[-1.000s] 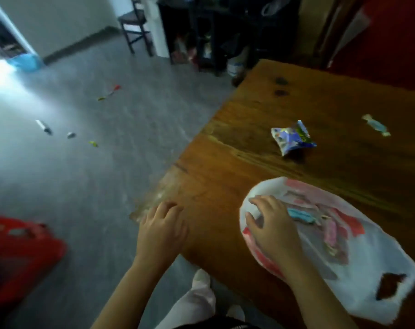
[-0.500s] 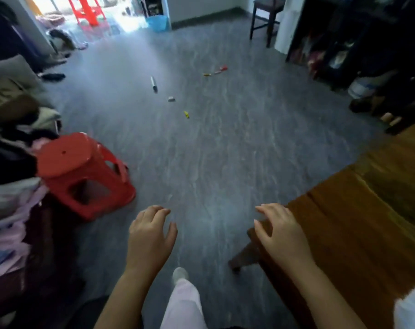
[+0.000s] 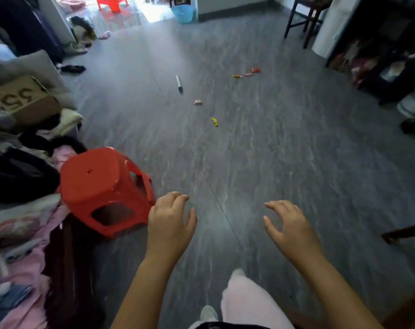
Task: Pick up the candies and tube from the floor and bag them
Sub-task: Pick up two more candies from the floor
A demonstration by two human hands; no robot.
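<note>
Several candies lie scattered on the grey floor ahead: a yellow candy (image 3: 214, 121) nearest, a pink candy (image 3: 198, 102) beyond it, and a red candy (image 3: 255, 70) with an orange candy (image 3: 236, 76) farther right. A silver tube (image 3: 179, 84) lies left of the pink one. My left hand (image 3: 169, 224) and my right hand (image 3: 289, 230) hover low in the foreground, fingers apart, holding nothing, well short of the candies. The bag is out of view.
A red plastic stool (image 3: 104, 188) stands just left of my left hand. Heaped clothes and a cardboard box (image 3: 21, 100) line the left side. A dark chair (image 3: 301, 22) and shelves (image 3: 379, 53) stand at the far right. A table corner (image 3: 403, 233) pokes in at right.
My view has swung from the table and bag to the open floor. My right hand has left the bag and table edge; both hands now hang free over the floor.
</note>
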